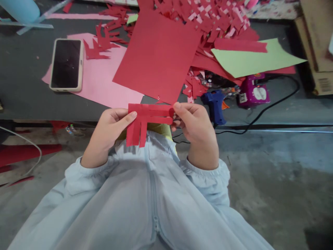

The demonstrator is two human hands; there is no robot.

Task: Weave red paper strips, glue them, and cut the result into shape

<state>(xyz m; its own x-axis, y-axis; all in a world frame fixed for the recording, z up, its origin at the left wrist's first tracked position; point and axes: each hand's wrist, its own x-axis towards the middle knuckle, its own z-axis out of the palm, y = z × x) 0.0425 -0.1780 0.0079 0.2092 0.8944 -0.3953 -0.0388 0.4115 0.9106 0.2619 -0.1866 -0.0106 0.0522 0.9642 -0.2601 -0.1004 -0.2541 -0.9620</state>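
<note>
Between my two hands is a piece made of interlaced red paper strips point(142, 113), held over my lap at the table's front edge. Several strip ends hang downward on its left, and others point right. My left hand point(114, 125) pinches its left side, thumb on top. With thumb and fingers closed, my right hand point(194, 118) grips the strip ends at the right. Just beyond the woven piece lies a large red paper sheet point(158, 55), partly over a pink sheet point(104, 80).
A phone point(66, 64) lies on the left. To the right are a blue glue gun point(217, 106), a purple box point(253, 92) with a black cable, and a green sheet point(255, 59). Woven red and pink paper pieces point(208, 17) are heaped at the back. Cardboard boxes point(318, 52) stand far right.
</note>
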